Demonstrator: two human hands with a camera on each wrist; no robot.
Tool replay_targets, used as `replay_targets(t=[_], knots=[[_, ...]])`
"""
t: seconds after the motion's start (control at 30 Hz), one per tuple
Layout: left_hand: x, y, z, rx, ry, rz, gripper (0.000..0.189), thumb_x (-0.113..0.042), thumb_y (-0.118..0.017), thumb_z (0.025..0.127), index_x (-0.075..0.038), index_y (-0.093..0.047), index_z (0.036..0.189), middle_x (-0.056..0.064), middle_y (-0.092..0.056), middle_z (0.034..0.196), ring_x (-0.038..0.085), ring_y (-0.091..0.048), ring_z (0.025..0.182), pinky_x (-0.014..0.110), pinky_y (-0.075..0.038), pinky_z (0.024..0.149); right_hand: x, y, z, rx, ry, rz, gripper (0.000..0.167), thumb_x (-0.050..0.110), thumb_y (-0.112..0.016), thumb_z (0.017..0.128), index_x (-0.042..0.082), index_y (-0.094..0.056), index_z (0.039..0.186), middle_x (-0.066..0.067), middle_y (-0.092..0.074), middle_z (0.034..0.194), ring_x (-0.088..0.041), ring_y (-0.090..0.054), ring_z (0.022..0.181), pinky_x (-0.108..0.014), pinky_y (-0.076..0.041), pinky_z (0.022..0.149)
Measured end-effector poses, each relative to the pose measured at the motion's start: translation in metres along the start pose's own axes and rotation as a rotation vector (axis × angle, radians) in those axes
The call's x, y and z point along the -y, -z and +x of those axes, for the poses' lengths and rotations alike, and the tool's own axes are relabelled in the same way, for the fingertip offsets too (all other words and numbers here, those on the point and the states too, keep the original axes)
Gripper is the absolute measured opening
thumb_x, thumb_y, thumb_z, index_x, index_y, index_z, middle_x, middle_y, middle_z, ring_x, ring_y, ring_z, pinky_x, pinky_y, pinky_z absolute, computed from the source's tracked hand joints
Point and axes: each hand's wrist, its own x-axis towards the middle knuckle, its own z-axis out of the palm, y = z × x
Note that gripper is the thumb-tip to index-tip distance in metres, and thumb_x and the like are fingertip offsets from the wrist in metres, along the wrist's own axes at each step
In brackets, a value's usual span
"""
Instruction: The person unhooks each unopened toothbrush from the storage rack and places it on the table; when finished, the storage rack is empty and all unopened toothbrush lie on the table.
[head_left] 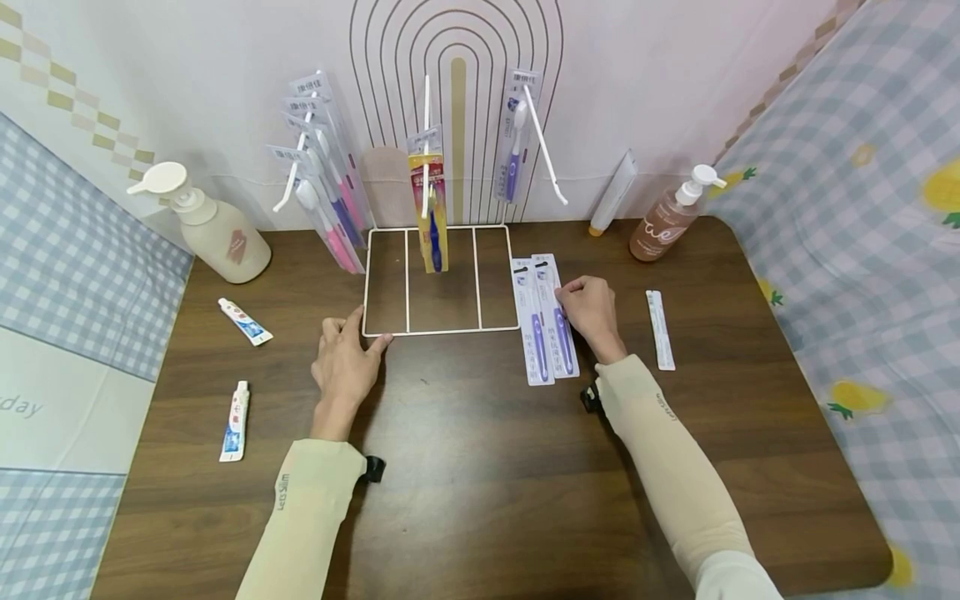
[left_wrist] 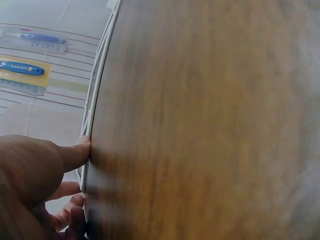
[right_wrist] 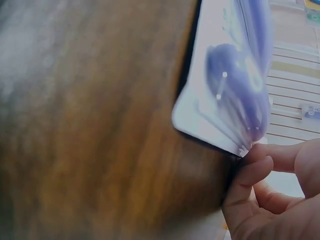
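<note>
My left hand (head_left: 345,362) grips the front left corner of a white wire display rack (head_left: 442,332), thumb at the front rod and index finger at the left side. In the left wrist view, the thumb (left_wrist: 75,156) touches the rod. My right hand (head_left: 592,312) pinches the right edge of a packaged purple toothbrush (head_left: 561,333) lying on the table. Beside it, on its left, lies a second packaged purple toothbrush (head_left: 537,342). The right wrist view shows thumb and finger at the edge of the clear blister pack (right_wrist: 235,95).
Packaged toothbrushes hang from the rack's hooks: several at left (head_left: 330,208), a yellow pack (head_left: 429,208) mid, a purple one (head_left: 513,158) right. Pump bottles (head_left: 228,242) (head_left: 663,227) stand at both sides. Toothpaste tubes (head_left: 245,322) (head_left: 236,421) (head_left: 612,193) and a slim white packet (head_left: 661,331) are around.
</note>
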Motion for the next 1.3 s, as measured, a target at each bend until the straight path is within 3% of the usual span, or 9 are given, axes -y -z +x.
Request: replay_targets(t=[0.2,0.37,0.53,0.67,0.87,1.0,1.1,1.17,1.3], knots=[[0.001,-0.001,-0.001,0.000,0.006,-0.002,0.075,-0.044,-0.071,0.114,-0.016,-0.043,0.177,0.022,-0.046,0.157,0.045,-0.054,0.147,0.073,-0.051,0.103,0.001,0.000,0.001,0.019,0.006,-0.005,0.027,0.023,-0.071,0.112,0.000,-0.082,0.113,-0.012,-0.079,0.091,-0.018,-0.068,0.079,-0.029,-0.051,0.071],[0.002,-0.002,-0.003,0.009,0.012,0.004,0.075,-0.044,-0.070,0.114,-0.017,-0.042,0.178,0.023,-0.045,0.158,0.046,-0.054,0.146,0.073,-0.051,0.102,0.005,0.003,0.003,0.027,0.000,-0.017,0.028,0.023,-0.069,0.112,-0.002,-0.082,0.117,-0.020,-0.080,0.108,-0.027,-0.070,0.091,-0.035,-0.053,0.079],[0.003,-0.002,-0.004,0.009,0.015,0.009,0.075,-0.044,-0.071,0.114,-0.017,-0.042,0.177,0.023,-0.046,0.157,0.046,-0.056,0.145,0.072,-0.052,0.101,0.021,0.011,0.013,0.040,0.076,-0.007,0.032,0.024,-0.067,0.113,-0.003,-0.080,0.125,-0.023,-0.079,0.121,-0.032,-0.070,0.104,-0.038,-0.052,0.087],[0.004,-0.001,-0.004,0.008,0.012,0.013,0.075,-0.045,-0.071,0.114,-0.017,-0.043,0.177,0.023,-0.046,0.157,0.047,-0.056,0.144,0.072,-0.052,0.100,0.041,0.021,0.025,0.054,0.172,0.040,0.035,0.024,-0.067,0.115,-0.001,-0.078,0.135,-0.022,-0.079,0.120,-0.028,-0.074,0.098,-0.030,-0.053,0.081],[0.006,0.002,-0.003,0.003,0.011,0.022,0.076,-0.045,-0.071,0.113,-0.018,-0.043,0.178,0.023,-0.046,0.158,0.048,-0.058,0.143,0.072,-0.052,0.099,0.080,0.037,0.045,0.045,0.302,0.111,0.037,0.018,-0.068,0.113,-0.005,-0.076,0.140,-0.018,-0.079,0.106,-0.007,-0.067,0.073,-0.019,-0.049,0.067],[0.005,0.003,-0.002,0.003,0.005,0.021,0.075,-0.045,-0.071,0.113,-0.018,-0.042,0.178,0.023,-0.046,0.158,0.048,-0.058,0.141,0.071,-0.052,0.098,0.108,0.044,0.055,0.046,0.357,0.136,0.038,0.017,-0.067,0.112,-0.005,-0.075,0.143,-0.015,-0.077,0.100,-0.011,-0.067,0.071,-0.019,-0.047,0.063],[0.004,0.004,-0.001,0.003,0.003,0.024,0.075,-0.045,-0.071,0.113,-0.019,-0.043,0.177,0.023,-0.046,0.157,0.048,-0.059,0.141,0.071,-0.052,0.097,0.125,0.046,0.060,0.038,0.397,0.137,0.041,0.018,-0.067,0.114,-0.004,-0.072,0.148,-0.022,-0.078,0.112,-0.019,-0.070,0.078,-0.018,-0.048,0.064],[0.003,0.003,0.000,0.003,0.001,0.025,0.075,-0.046,-0.071,0.113,-0.019,-0.043,0.177,0.023,-0.047,0.157,0.048,-0.059,0.140,0.071,-0.052,0.097,0.135,0.046,0.062,0.020,0.424,0.151,0.041,0.018,-0.068,0.114,-0.003,-0.071,0.150,-0.023,-0.078,0.118,-0.017,-0.071,0.078,-0.018,-0.049,0.066],[0.001,0.003,0.001,0.004,-0.003,0.021,0.075,-0.045,-0.073,0.112,-0.019,-0.044,0.177,0.023,-0.048,0.155,0.048,-0.061,0.138,0.070,-0.052,0.096,0.151,0.046,0.064,0.013,0.441,0.224,0.038,0.016,-0.067,0.115,-0.004,-0.071,0.147,-0.009,-0.072,0.106,-0.010,-0.064,0.074,-0.018,-0.050,0.067]])
